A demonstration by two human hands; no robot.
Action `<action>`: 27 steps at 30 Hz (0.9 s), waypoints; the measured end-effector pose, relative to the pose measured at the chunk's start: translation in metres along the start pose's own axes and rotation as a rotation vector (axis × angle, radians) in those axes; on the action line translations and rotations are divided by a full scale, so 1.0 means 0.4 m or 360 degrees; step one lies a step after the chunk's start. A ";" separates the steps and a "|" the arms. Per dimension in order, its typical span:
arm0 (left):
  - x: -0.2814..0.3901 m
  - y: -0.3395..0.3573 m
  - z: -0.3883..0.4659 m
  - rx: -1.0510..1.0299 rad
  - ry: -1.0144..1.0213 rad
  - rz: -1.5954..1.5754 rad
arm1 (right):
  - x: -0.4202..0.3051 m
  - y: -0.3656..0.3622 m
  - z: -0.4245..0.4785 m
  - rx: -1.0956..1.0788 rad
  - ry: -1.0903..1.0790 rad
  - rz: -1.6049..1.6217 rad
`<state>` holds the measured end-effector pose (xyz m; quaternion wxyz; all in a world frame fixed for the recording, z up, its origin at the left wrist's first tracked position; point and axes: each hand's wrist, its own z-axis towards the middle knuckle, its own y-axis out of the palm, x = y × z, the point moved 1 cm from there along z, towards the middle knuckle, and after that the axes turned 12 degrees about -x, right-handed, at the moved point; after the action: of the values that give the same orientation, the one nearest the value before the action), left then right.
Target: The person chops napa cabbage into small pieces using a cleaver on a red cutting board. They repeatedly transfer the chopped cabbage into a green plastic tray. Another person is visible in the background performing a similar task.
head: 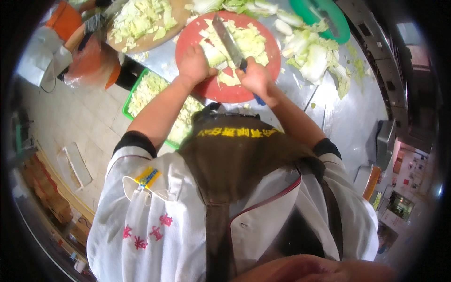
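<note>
My right hand (256, 77) grips the dark handle of a cleaver (228, 41), whose broad blade points up and away over the cut leaves. Beneath it lies a round red cutting board (215, 92), with chopped napa cabbage (252, 42) heaped on its far half. My left hand (196, 65) rests at the left of the board, beside a pale piece of cabbage (212, 56); its thumb points toward the blade. Whether its fingers press on any cabbage is not clear.
A green crate (127, 108) of chopped cabbage stands at lower left. Further off are a wooden board (179, 17) heaped with cut cabbage and a green board (340, 23). Cabbage leaves (312, 61) lie on the metal table (348, 116) at right. Another person's arm (74, 38) shows at upper left.
</note>
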<state>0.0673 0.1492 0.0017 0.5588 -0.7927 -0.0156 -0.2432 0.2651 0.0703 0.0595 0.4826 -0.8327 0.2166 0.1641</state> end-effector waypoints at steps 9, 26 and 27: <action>-0.040 0.007 -0.027 0.0163 0.0212 0.0011 | -0.051 -0.037 -0.086 -0.0028 -0.0261 -0.0162; -0.027 -0.002 -0.031 0.0089 0.0208 -0.0108 | -0.069 0.044 0.137 -0.0219 -0.0119 -0.0255; -0.029 -0.001 -0.037 0.0174 0.0236 -0.0098 | -0.074 0.041 0.140 -0.0204 -0.0129 -0.0236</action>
<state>0.0515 0.1390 0.0012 0.5931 -0.7400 -0.0117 -0.3170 0.2277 0.1178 0.0348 0.4476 -0.8682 0.1237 0.1749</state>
